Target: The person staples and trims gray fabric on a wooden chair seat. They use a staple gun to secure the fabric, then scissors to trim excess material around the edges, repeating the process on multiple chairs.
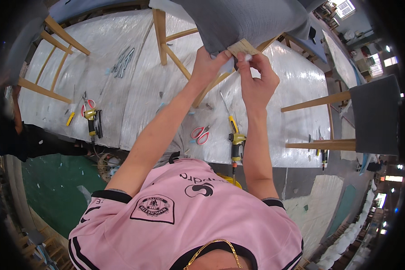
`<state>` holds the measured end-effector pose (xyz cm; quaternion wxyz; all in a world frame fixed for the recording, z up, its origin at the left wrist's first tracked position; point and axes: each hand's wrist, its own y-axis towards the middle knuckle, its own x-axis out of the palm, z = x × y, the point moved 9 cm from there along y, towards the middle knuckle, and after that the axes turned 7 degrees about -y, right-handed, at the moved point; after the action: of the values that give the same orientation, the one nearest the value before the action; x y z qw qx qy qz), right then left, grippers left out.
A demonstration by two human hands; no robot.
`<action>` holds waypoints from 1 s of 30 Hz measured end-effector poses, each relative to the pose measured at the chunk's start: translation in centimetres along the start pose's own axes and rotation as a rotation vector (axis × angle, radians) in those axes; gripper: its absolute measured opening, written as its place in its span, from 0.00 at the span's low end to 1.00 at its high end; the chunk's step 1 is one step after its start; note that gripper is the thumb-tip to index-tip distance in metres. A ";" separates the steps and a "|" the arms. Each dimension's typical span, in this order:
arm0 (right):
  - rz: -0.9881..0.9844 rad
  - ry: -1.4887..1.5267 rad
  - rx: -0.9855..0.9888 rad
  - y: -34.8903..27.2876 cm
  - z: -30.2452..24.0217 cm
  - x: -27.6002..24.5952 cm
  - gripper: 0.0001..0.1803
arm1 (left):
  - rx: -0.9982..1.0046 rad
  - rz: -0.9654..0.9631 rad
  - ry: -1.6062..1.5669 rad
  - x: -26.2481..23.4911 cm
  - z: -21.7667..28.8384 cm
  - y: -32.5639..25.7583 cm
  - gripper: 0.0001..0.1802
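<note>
A grey upholstered chair with wooden legs lies tipped on the plastic-covered table ahead of me. Against its grey covering is a small beige card. My left hand is closed, its thumb on the card's lower left corner and its other fingers partly hidden against the fabric. Between thumb and fingers, my right hand pinches the card's right side. A small white bit shows by the right fingertips; I cannot tell what it is.
Near me lie red-handled snips, a yellow-handled screwdriver and an air stapler. Another stapler, a yellow cutter and several metal rods lie left. A grey chair stands right; a co-worker's arm shows left.
</note>
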<state>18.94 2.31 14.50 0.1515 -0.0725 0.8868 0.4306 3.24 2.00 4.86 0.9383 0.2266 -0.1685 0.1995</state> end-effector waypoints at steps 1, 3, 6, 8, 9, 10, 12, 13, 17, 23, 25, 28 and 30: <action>-0.003 0.003 0.002 0.0 0.1 0.1 0.12 | -0.002 0.000 0.013 -0.1 0.2 0.0 0.22; -0.002 -0.064 -0.035 0.3 -0.2 -0.1 0.12 | -0.012 0.005 0.037 -0.2 0.4 -0.1 0.22; -0.024 -0.110 -0.079 0.6 -0.9 -0.1 0.12 | -0.009 0.023 0.042 -0.3 0.4 -0.1 0.21; -0.047 -0.130 -0.105 0.8 -1.2 0.0 0.12 | -0.014 0.019 0.029 -0.1 0.5 -0.2 0.21; -0.058 -0.141 -0.120 1.1 -1.3 0.1 0.12 | -0.022 0.010 0.023 0.1 0.6 -0.2 0.20; -0.070 -0.149 -0.135 1.3 -1.4 0.3 0.13 | -0.030 0.003 0.017 0.1 0.7 -0.2 0.20; -0.084 -0.144 -0.125 1.4 -1.1 0.3 0.13 | -0.046 -0.004 0.017 -0.2 0.3 -0.1 0.20; -0.094 -0.142 -0.120 1.5 -0.9 0.3 0.14 | -0.054 -0.005 0.014 -0.2 0.2 -0.1 0.21; -0.081 -0.193 -0.126 1.5 -1.0 -0.1 0.13 | -0.032 -0.007 -0.026 -0.1 0.3 0.0 0.21; -0.110 -0.236 -0.142 2.0 -1.6 0.1 0.12 | -0.028 -0.001 -0.012 -0.3 0.5 -0.1 0.22; -0.127 -0.224 -0.116 2.1 -1.4 0.3 0.13 | -0.059 0.012 0.002 -0.4 0.3 -0.1 0.22; -0.139 -0.238 -0.106 2.2 -1.1 0.3 0.13 | -0.060 0.032 -0.025 -0.4 0.4 0.0 0.20; -0.162 -0.262 -0.095 2.4 -1.1 0.3 0.12 | -0.045 0.030 -0.024 -0.3 0.4 0.1 0.19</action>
<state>17.80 2.91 16.85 0.2967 -0.0940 0.8292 0.4644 2.85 1.79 5.16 0.9380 0.2052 -0.1875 0.2070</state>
